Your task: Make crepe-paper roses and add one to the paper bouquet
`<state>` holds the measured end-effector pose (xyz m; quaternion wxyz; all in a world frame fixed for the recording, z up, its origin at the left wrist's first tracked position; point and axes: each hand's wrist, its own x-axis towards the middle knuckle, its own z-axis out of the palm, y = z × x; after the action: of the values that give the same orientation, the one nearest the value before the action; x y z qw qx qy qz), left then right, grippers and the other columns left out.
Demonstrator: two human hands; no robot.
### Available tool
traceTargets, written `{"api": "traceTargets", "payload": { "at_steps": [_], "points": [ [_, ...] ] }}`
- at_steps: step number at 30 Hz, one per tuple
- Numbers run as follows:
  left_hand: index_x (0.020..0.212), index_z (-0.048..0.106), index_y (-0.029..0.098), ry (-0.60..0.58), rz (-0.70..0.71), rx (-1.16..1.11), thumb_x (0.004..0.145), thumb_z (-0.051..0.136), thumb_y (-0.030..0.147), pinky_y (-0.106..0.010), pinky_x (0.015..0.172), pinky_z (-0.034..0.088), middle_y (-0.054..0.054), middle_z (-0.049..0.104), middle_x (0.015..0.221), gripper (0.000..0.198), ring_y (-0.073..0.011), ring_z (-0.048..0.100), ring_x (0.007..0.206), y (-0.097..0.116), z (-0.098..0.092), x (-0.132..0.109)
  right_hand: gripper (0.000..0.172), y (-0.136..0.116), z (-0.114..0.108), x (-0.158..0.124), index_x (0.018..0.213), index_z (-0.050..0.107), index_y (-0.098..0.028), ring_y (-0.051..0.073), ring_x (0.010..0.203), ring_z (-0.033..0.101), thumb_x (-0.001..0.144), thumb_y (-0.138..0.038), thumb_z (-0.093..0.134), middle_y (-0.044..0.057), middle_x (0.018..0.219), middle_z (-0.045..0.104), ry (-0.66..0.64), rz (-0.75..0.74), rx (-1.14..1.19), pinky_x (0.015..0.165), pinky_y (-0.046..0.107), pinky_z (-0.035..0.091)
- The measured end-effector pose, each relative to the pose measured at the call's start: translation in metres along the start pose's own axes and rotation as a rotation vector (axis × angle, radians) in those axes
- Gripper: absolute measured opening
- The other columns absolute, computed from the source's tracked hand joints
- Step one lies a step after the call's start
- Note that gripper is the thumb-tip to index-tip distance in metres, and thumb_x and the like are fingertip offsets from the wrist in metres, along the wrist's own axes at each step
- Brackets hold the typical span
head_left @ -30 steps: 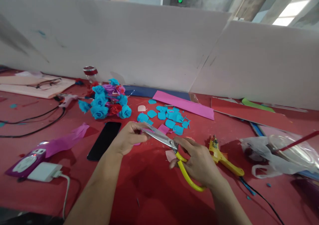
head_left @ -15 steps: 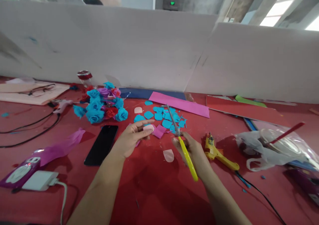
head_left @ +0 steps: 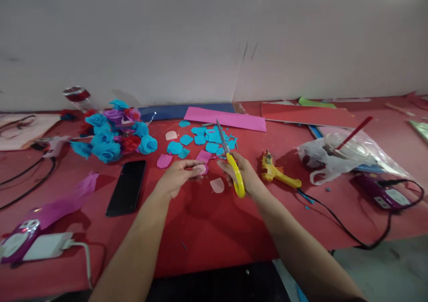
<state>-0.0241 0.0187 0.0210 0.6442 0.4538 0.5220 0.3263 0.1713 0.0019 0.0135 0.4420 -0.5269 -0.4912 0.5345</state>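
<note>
Between the thumb and fingers of my left hand (head_left: 177, 176) is a small pale petal-shaped piece (head_left: 202, 169) with magenta paper behind it. My right hand (head_left: 245, 173) is closed on yellow-handled scissors (head_left: 238, 177), their blades pointing away over the blue petals. A pale petal-shaped piece (head_left: 217, 185) lies on the red table between both hands. Just beyond my left fingers are a magenta square (head_left: 203, 156) and a magenta petal (head_left: 164, 161). Many cut blue petals (head_left: 199, 139) are scattered farther back.
To the left stand blue, red and purple paper roses (head_left: 106, 151), with a black phone (head_left: 126, 188) in front. On the right lie a yellow glue gun (head_left: 279, 175) and a plastic bag (head_left: 323, 159). A magenta paper strip (head_left: 225, 119) lies near the white partition (head_left: 133, 48).
The camera has tilted down and turned slightly right, bringing the table's front edge into view. My right hand has turned the scissors, so the handle loop now shows. Both hands keep their hold.
</note>
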Motion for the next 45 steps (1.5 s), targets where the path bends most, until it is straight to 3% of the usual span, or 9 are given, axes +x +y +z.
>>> {"api": "traceTargets", "payload": {
  "at_steps": [6,10,14,20,27,34,36,41,45],
  "points": [
    [0.077,0.069,0.018,0.067,0.172,0.483,0.071,0.062,0.018,-0.032,0.075,0.048,-0.004,0.072,0.078,0.009,-0.0187,0.065,0.077,-0.008,-0.007,0.008,0.040,0.009,-0.015,0.008,0.114,0.054,-0.020,0.010,0.042,0.048,0.078,-0.037,0.059,-0.006,0.056,0.052,0.120,-0.087,-0.378,0.043,0.021,0.036],
    [0.076,0.073,0.022,-0.013,0.331,0.769,0.075,0.057,0.016,-0.032,0.078,0.047,-0.003,0.071,0.085,0.018,-0.0194,0.064,0.083,-0.011,-0.006,0.012,0.035,0.005,-0.021,0.008,0.114,0.057,-0.019,0.016,0.054,0.057,0.080,-0.030,0.055,0.001,0.065,0.062,0.179,-0.101,-0.738,0.051,0.024,0.036],
    [0.076,0.076,0.024,0.008,0.440,0.810,0.075,0.059,0.018,-0.033,0.081,0.046,-0.005,0.067,0.091,0.018,-0.0189,0.062,0.085,-0.011,-0.001,0.013,0.039,-0.005,-0.017,0.005,0.118,0.054,-0.013,0.026,0.071,0.065,0.084,-0.032,0.051,0.012,0.080,0.069,0.226,-0.094,-1.015,0.060,0.029,0.039],
    [0.085,0.073,0.022,-0.072,0.342,0.610,0.079,0.056,0.027,-0.034,0.082,0.047,-0.004,0.073,0.087,0.019,-0.0203,0.066,0.085,-0.014,-0.004,0.016,0.042,-0.004,-0.015,0.003,0.123,0.047,-0.012,0.029,0.071,0.066,0.086,-0.031,0.046,0.015,0.079,0.070,0.225,-0.072,-1.167,0.062,0.031,0.040],
    [0.083,0.073,0.023,0.163,0.277,0.631,0.076,0.056,0.025,-0.031,0.075,0.046,-0.002,0.074,0.084,0.019,-0.0198,0.064,0.080,-0.005,-0.025,0.010,0.042,0.000,-0.017,0.005,0.123,0.047,-0.013,0.028,0.069,0.067,0.087,-0.034,0.046,0.014,0.078,0.070,0.226,-0.044,-1.208,0.061,0.031,0.041],
    [0.076,0.076,0.028,-0.106,0.158,0.735,0.066,0.067,0.026,-0.030,0.066,0.045,-0.001,0.075,0.078,0.014,-0.0221,0.066,0.075,-0.004,-0.032,0.003,0.041,-0.002,-0.020,0.006,0.120,0.052,-0.015,0.024,0.063,0.063,0.084,-0.033,0.049,0.008,0.069,0.066,0.235,-0.079,-1.024,0.056,0.027,0.037],
    [0.078,0.076,0.028,0.012,0.232,0.724,0.069,0.065,0.025,-0.030,0.069,0.046,-0.002,0.075,0.082,0.015,-0.0221,0.066,0.077,-0.004,-0.028,0.005,0.041,-0.002,-0.019,0.007,0.119,0.055,-0.017,0.019,0.055,0.058,0.083,-0.034,0.051,0.004,0.064,0.063,0.241,-0.100,-0.871,0.051,0.025,0.034],
    [0.082,0.074,0.026,0.512,0.327,0.770,0.076,0.060,0.024,-0.032,0.076,0.046,-0.004,0.074,0.086,0.015,-0.0222,0.065,0.081,0.002,-0.033,0.003,0.045,0.001,-0.017,0.007,0.120,0.057,-0.016,0.013,0.045,0.046,0.082,-0.040,0.052,-0.003,0.055,0.054,0.268,-0.197,-0.471,0.044,0.022,0.033],
    [0.086,0.073,0.024,0.774,0.348,0.859,0.077,0.057,0.021,-0.031,0.075,0.046,-0.004,0.072,0.091,0.019,-0.0204,0.063,0.079,0.008,-0.050,-0.005,0.044,0.004,-0.019,0.009,0.117,0.061,-0.019,0.010,0.044,0.042,0.076,-0.034,0.059,-0.005,0.056,0.053,0.292,-0.182,-0.467,0.042,0.020,0.031]
  ]
}}
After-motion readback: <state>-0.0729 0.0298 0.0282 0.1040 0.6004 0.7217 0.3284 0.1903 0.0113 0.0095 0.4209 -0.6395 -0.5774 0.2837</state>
